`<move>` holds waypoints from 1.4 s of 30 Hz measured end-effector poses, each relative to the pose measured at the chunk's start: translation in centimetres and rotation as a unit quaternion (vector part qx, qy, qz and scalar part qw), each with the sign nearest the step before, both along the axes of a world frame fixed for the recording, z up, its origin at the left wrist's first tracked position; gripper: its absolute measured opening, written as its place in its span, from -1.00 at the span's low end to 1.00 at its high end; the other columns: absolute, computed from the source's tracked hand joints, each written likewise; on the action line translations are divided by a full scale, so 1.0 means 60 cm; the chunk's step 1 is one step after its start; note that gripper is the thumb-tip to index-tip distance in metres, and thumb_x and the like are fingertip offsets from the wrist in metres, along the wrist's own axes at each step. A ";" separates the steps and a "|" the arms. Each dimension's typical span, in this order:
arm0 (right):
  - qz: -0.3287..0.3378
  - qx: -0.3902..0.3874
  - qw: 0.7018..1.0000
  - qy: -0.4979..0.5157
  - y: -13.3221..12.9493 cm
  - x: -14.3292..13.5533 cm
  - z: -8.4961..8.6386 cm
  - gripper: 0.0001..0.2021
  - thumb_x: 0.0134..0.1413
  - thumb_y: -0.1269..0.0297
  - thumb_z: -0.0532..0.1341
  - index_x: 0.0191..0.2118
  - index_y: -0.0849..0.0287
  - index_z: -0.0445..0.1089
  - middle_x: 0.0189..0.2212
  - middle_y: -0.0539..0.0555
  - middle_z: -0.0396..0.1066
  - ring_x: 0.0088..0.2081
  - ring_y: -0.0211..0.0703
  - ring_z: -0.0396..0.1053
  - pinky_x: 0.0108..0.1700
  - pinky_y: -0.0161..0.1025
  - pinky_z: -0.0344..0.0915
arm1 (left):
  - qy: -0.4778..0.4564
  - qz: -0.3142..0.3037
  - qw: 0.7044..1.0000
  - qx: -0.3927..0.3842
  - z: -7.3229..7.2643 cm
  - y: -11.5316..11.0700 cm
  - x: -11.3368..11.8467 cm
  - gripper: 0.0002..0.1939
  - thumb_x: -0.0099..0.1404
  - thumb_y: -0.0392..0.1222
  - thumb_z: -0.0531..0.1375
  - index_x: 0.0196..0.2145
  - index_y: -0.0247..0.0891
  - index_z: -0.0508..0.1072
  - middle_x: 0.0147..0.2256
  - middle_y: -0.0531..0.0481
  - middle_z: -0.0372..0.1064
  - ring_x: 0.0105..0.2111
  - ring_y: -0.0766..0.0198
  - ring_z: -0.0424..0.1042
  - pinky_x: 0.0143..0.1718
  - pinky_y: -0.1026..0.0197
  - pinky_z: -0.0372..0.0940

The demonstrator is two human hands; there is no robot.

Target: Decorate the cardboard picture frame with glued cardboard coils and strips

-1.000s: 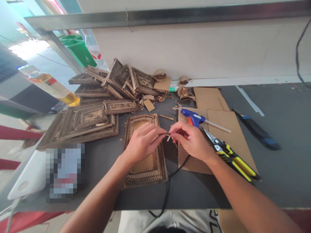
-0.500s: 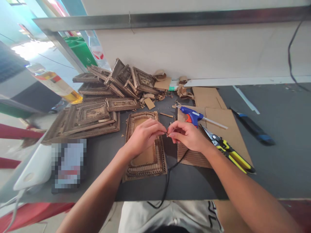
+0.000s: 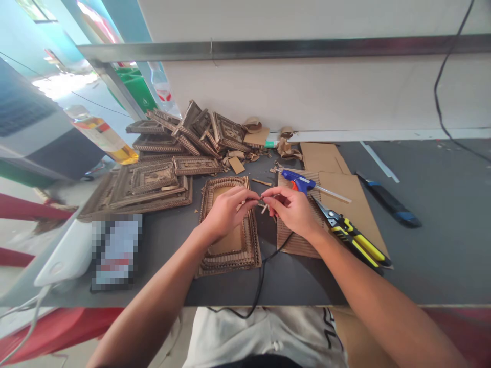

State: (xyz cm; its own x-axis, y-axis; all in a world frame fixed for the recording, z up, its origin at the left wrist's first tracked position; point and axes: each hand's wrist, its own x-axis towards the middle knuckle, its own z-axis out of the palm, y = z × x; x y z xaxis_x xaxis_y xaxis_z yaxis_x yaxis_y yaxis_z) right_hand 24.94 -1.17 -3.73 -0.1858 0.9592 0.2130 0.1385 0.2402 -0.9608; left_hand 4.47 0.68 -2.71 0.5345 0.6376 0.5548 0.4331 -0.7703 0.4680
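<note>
My left hand (image 3: 233, 207) and my right hand (image 3: 286, 207) meet at the fingertips, both pinching a small cardboard piece (image 3: 261, 199) that is mostly hidden. A thin pale strip end shows just under the right fingers. Below my left hand lies a rectangular cardboard frame (image 3: 251, 250) with corrugated borders, flat on the dark table. Under my right wrist is a corrugated cardboard sheet (image 3: 291, 243). Just beyond that hand rests a blue glue gun (image 3: 297, 180) with a clear glue stick in its back, and yellow-and-black snips (image 3: 351, 235) lie to its right.
Corrugated frames (image 3: 153, 179) are piled at the back left, near an oil-coloured bottle (image 3: 103, 135). Cardboard scraps (image 3: 287, 148) lie along the wall. A utility knife (image 3: 389, 199) is at the right, a phone (image 3: 117, 253) at the left. A black cord (image 3: 261, 281) crosses the front edge.
The camera view has shifted slightly. My hands stay together at the fingertips, and a pale strip end now shows beneath the right fingers.
</note>
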 end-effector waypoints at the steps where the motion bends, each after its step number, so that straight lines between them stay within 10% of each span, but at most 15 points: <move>1: -0.002 -0.001 1.000 -0.005 0.000 0.000 0.000 -0.70 0.18 0.02 0.31 -0.17 0.18 0.50 -0.60 -0.06 0.40 -0.56 -0.28 0.37 -0.49 -0.30 0.27 | 0.001 0.000 1.000 -0.005 -0.001 -0.001 0.000 -0.90 0.43 -0.26 0.17 -0.18 -0.26 0.50 -0.33 -0.03 0.49 -0.31 0.28 0.46 -0.24 0.24 0.33; 42: 0.020 -0.047 0.996 0.072 0.001 0.000 -0.003 -0.84 0.14 0.23 0.38 -0.19 0.14 0.49 -0.57 -0.12 0.41 -0.59 -0.37 0.36 -0.53 -0.39 0.30 | -0.031 0.009 0.999 -0.040 -0.007 0.003 0.001 -0.93 0.39 -0.33 0.23 -0.17 -0.25 0.45 -0.31 0.04 0.50 -0.34 0.36 0.44 -0.27 0.31 0.31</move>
